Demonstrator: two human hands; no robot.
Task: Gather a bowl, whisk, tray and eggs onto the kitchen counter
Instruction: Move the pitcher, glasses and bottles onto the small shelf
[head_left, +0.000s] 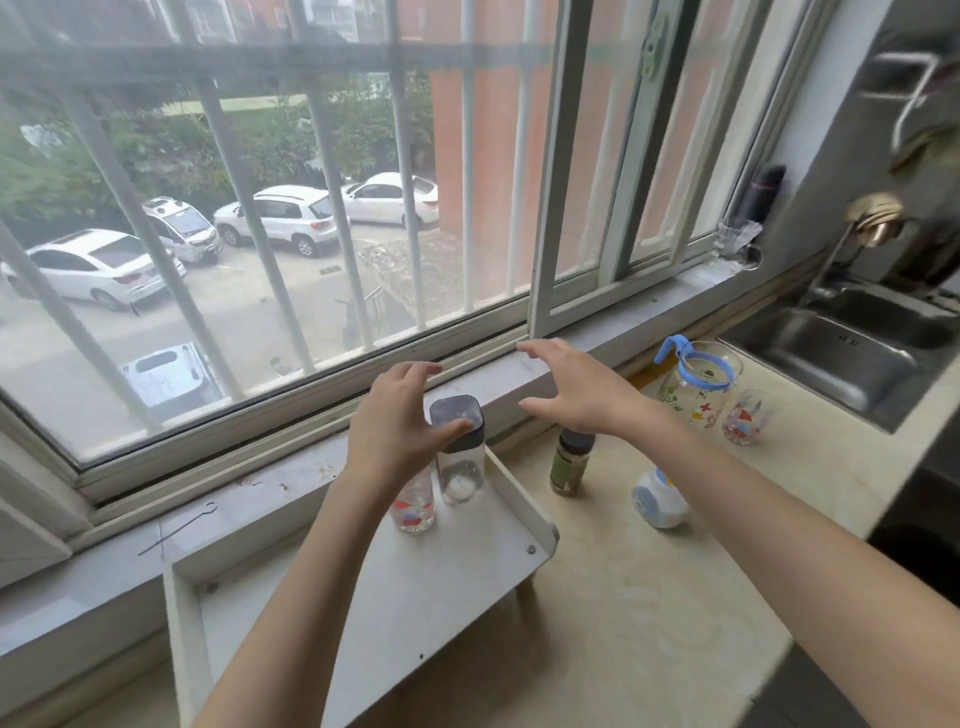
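Note:
Neither a bowl, a whisk nor eggs appear in the head view. A white raised tray (498, 561) stands on the beige counter (675, 597) under the window. On it are a clear bottle with a dark square cap (460, 467) and a printed glass (415, 509). My left hand (397, 421) hovers over the tray with fingers spread, its thumb by the bottle's cap. My right hand (566, 387) is raised to the right of it, fingers spread, holding nothing.
On the counter to the right stand a green-labelled spice jar (571, 465), a white and blue container (660, 499), a glass jug with a blue lid (698, 384) and a printed glass (745, 418). A steel sink (852, 353) lies at the far right. A thin wire hook (179, 527) rests on the sill.

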